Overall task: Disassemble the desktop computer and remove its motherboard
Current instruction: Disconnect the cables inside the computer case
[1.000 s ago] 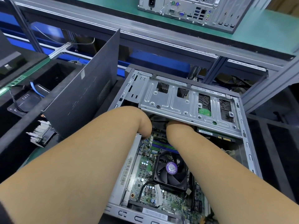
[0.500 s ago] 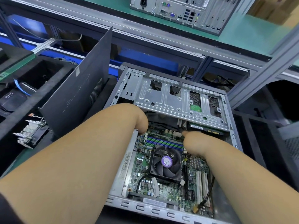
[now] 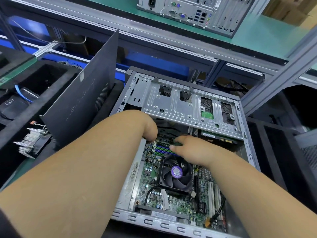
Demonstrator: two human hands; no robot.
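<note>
The open desktop case (image 3: 247,146) lies on its side in front of me. Inside it sits the green motherboard (image 3: 151,186) with a black CPU fan (image 3: 176,174) and blue and green memory slots (image 3: 160,149). A silver drive cage (image 3: 173,103) covers the far half. My left hand (image 3: 151,131) reaches down beside the slots under the cage edge, its fingers hidden. My right hand (image 3: 188,148) is over the slots, thumb and fingers pinching the end of a green memory module (image 3: 178,143).
The detached dark side panel (image 3: 82,103) leans upright left of the case. A finned heatsink (image 3: 30,141) lies at the left, by black foam bins (image 3: 42,78). Another computer (image 3: 188,11) stands on the green shelf above. A black bin (image 3: 283,152) borders the right.
My right hand has come back out from under the drive cage toward me and now sits over the memory slots. My left hand has stayed put. The view has shifted slightly.
</note>
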